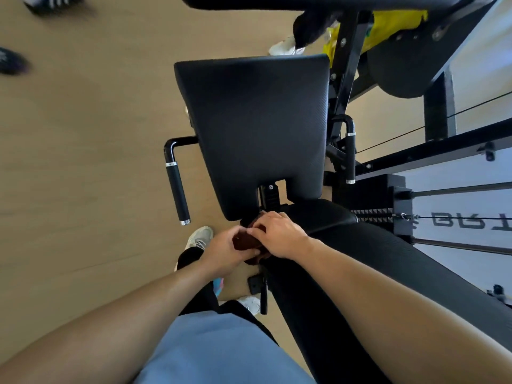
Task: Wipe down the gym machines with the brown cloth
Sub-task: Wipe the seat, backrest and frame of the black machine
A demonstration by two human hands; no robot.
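Note:
A black gym machine fills the middle of the head view, its padded seat (255, 128) below me and a long black back pad (360, 273) running toward me on the right. The brown cloth (245, 241) is bunched at the gap between seat and back pad, mostly hidden by my hands. My left hand (224, 252) grips its left side. My right hand (277, 235) presses on its top and right side, fingers curled over it.
Two black handles with chrome rings flank the seat, the left handle (177, 189) and the right handle (349, 153). The weight stack (374, 200) and cables stand at the right. Another person's shoes (285, 47) and a yellow object (388, 26) lie beyond the seat. My own shoe (199, 238) rests on the tan floor.

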